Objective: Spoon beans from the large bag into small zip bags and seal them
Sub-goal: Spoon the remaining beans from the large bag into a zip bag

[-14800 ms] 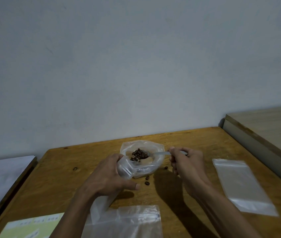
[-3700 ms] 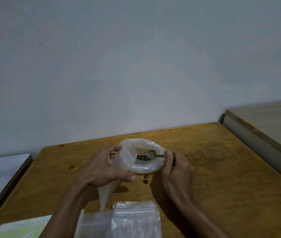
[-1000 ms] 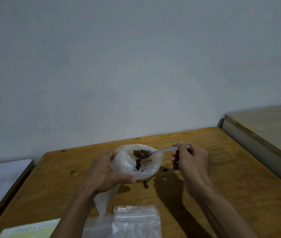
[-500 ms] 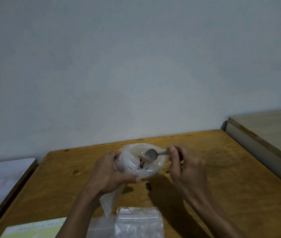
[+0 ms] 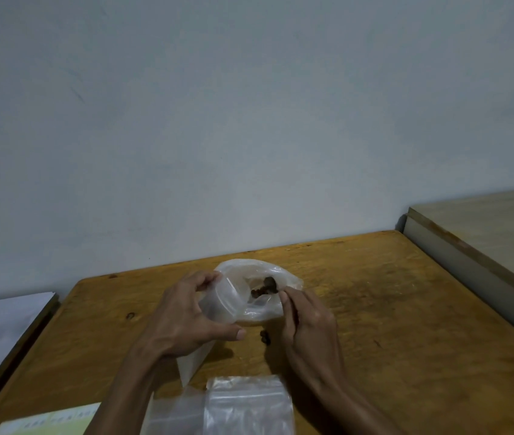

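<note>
Over a worn orange-brown wooden table [image 5: 359, 309], my left hand [image 5: 183, 321] curls round a small clear plastic zip bag [image 5: 221, 301], holding its mouth open beside the large crumpled clear plastic bag [image 5: 262, 274] of dark brown beans [image 5: 265, 287]. My right hand [image 5: 307, 321] is closed with fingertips pinched at the large bag's opening just beside the beans; what it holds is hidden, so I cannot tell. Two loose beans [image 5: 265, 337] lie on the table between my hands, and a stack of empty clear zip bags [image 5: 246, 406] lies near my wrists.
</note>
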{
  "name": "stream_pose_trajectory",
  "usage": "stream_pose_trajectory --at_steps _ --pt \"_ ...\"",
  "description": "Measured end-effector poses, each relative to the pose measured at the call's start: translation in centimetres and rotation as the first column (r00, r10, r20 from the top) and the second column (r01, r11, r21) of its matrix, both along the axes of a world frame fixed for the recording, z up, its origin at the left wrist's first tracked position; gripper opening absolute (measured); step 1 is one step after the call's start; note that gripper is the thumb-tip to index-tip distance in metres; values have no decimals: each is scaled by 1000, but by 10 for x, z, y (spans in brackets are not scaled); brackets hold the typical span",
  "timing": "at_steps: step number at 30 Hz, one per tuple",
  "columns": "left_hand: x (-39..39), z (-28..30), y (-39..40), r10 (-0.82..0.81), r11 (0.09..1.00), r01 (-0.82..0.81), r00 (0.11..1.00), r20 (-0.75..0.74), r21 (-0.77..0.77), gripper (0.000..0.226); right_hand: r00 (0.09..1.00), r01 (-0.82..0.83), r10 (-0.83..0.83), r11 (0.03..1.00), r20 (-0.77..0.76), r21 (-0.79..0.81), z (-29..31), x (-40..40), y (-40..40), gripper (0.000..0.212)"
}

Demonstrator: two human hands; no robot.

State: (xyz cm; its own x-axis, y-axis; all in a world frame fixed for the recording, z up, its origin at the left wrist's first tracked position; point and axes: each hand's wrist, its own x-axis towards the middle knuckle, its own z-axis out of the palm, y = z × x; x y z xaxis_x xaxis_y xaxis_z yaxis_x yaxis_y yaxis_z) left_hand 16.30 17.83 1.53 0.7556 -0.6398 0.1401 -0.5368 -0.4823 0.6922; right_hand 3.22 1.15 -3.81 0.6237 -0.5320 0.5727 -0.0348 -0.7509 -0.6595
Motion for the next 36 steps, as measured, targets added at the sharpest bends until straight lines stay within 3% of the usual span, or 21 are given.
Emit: stream_pose_trajectory --at_steps 3,6,8,12,16,21,24,26,29,32,36 --pt "1 -4 0 -1 1000 1 998 -56 -1 127 996 88 -93 957 5 277 -2 3 4 19" --pt "2 -5 1 19 999 -21 995 -94 -29 126 987 145 -160 788 -28 599 0 6 2 29" --pt "3 -4 1 41 998 -45 993 -108 -32 119 986 147 -164 707 -42 691 2 5 -1 30" --pt "3 -2 -5 81 996 -85 990 -119 -33 101 984 161 -166 667 -65 727 3 3 -3 31" --pt "1 -4 -11 118 992 -126 976 -183 -28 114 989 140 -118 585 -87 799 7 4 3 28" --pt "-6 4 -14 91 974 -143 957 -276 -174 100 985 159 -143 550 -95 820 8 4 4 28" --pt "-10 10 -12 48 972 -106 963 -267 -211 102 983 161 -157 463 -99 871 7 7 5 28" --pt "-13 12 -8 19 977 -70 969 -245 -203 106 981 165 -156 386 -112 908 7 9 3 27" --pt "-18 12 -6 -38 980 -13 967 -253 -197 91 983 126 -164 302 -78 945 8 14 2 22" --pt "-17 13 -4 -63 987 20 961 -270 -158 79 988 72 -153 313 -25 947 9 15 3 22" --pt "-7 15 0 -19 995 -9 959 -281 -98 88 994 17 -106 282 14 959 5 14 3 24"
